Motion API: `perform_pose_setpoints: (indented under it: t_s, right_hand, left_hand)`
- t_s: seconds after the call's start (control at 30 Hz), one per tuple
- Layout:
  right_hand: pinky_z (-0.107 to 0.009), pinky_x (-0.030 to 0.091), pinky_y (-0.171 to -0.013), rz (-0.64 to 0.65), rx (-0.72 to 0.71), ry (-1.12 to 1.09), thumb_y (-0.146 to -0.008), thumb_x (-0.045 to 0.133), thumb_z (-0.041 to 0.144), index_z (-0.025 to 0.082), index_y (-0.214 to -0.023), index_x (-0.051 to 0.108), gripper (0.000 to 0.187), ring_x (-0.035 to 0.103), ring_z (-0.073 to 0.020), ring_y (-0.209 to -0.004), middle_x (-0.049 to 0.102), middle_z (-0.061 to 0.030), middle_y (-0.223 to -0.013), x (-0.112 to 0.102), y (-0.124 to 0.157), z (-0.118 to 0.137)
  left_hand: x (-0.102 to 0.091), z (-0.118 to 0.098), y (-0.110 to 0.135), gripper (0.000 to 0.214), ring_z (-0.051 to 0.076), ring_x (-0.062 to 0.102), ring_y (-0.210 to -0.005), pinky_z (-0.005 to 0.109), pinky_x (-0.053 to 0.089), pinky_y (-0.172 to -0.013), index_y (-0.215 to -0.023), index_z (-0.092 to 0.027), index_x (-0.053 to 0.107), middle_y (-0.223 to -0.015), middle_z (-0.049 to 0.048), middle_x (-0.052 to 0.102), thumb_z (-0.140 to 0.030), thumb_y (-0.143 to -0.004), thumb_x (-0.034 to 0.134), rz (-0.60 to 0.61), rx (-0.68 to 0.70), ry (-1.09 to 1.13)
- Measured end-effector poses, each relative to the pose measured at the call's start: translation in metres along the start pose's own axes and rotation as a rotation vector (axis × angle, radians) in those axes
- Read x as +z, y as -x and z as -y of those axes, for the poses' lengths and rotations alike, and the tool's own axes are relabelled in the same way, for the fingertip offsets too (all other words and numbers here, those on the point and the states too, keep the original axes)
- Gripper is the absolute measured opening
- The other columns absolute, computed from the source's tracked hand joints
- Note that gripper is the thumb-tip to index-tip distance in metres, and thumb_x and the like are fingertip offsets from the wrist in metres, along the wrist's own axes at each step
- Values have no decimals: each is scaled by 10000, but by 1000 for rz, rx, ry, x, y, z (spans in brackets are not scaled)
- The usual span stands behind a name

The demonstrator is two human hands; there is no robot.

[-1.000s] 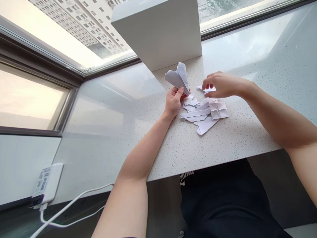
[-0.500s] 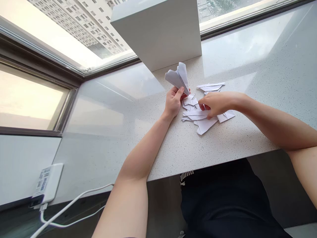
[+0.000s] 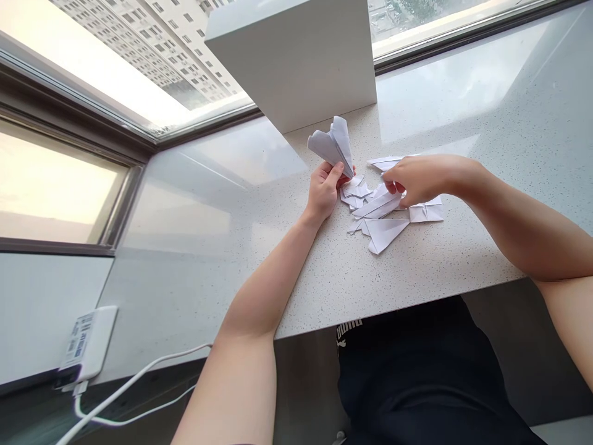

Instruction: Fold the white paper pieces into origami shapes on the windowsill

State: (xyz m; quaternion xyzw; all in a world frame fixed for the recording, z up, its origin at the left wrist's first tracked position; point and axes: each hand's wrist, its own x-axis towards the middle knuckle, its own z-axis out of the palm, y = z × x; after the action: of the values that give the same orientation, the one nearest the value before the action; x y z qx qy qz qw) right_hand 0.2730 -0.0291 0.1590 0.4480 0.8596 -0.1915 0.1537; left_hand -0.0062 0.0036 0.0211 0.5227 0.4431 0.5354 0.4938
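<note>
My left hand [image 3: 324, 191] is closed on a bunch of folded white paper pieces [image 3: 334, 143], held upright above the speckled countertop [image 3: 417, 266]. Just right of it lies a loose pile of folded white paper pieces [image 3: 384, 230]. My right hand [image 3: 414, 177] rests on that pile, fingers pinched on a long folded strip [image 3: 374, 207] and lifting its end. One more folded piece [image 3: 382, 162] lies behind the right hand, partly hidden by it.
A white box-like block [image 3: 301, 55] stands at the back by the window frame [image 3: 83, 123]. At lower left a white power adapter [image 3: 88, 343] with a white cable [image 3: 139, 383] sits on the ledge. The counter's front edge [image 3: 398, 306] runs above my dark clothing.
My right hand came down from the far piece onto the pile, then pinched a long strip and drew it up and right. The left hand with its paper bunch stayed still.
</note>
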Motion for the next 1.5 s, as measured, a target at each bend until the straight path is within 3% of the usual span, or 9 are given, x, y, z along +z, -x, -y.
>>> perform_pose_setpoints:
  t_s: [0.23,0.5,0.67,0.9,1.03,1.23,1.33,1.43,1.5]
  right_hand:
    - [-388,446,-737,99,-100,94,-981,947,204,179,-1293,912,315,784,-317,-1017,868,-145,-1210,5,18,50]
    - [-379,437,-726,150,-94,202,-1066,834,70,47,-1458,870,394,839,-353,-1136,890,-247,-1364,13,27,77]
    - [-384,497,-774,145,-133,176,-1114,791,98,33,-1451,873,353,843,-370,-1173,884,-263,-1385,17,33,84]
    - [-394,484,-728,120,-100,112,-1154,638,108,74,-1325,922,334,802,-327,-904,888,-221,-1117,21,33,84]
    - [-388,457,-741,102,-111,123,-1130,604,31,80,-1305,915,359,783,-309,-872,889,-220,-1106,24,31,84]
    - [-393,443,-748,136,-235,-20,-1121,684,100,180,-1043,877,223,723,-262,-847,862,-123,-1033,11,25,69]
    - [-372,493,-792,19,-326,-286,-1150,696,151,217,-1071,835,173,715,-234,-881,828,-56,-992,0,10,47]
    - [-363,563,-858,-278,-257,-541,-1195,684,231,221,-1243,812,137,725,-249,-992,835,-74,-1079,1,-14,24]
    - [-376,609,-891,-394,-189,-680,-1224,665,292,222,-1326,791,177,742,-265,-1057,855,-103,-1166,9,-29,13]
  left_hand:
    - [0,1,-1,425,284,945,-1116,423,758,-1069,-1141,-253,847,-1063,76,937,-649,-1067,983,4,-3,-2]
    - [1,-4,1,364,298,950,-1158,448,770,-1117,-1132,-250,858,-1056,80,939,-581,-1072,998,0,-42,12]
    - [0,1,0,371,294,953,-1119,446,780,-1093,-1119,-257,866,-1057,74,941,-596,-1055,1003,-2,-13,23]
    - [-1,-2,0,395,307,953,-1139,453,765,-1114,-1132,-247,860,-1072,90,939,-602,-1038,1006,4,-43,21]
    - [0,-3,1,432,313,955,-1151,465,761,-1129,-1132,-251,852,-1066,90,938,-643,-1030,1003,5,-48,2]
    - [1,-3,1,414,277,951,-1073,414,772,-1051,-1082,-263,857,-1036,69,941,-643,-1021,1008,18,-28,7]
    - [1,-3,1,355,265,931,-1029,415,766,-1033,-1033,-255,854,-978,62,912,-580,-1054,993,27,-15,9]
    - [3,-4,3,325,273,921,-1032,411,761,-1003,-959,-245,854,-951,59,900,-521,-1051,997,43,26,-9]
    - [4,-5,4,322,286,935,-1095,413,764,-1022,-990,-252,876,-998,65,925,-543,-1046,1003,72,20,-3]
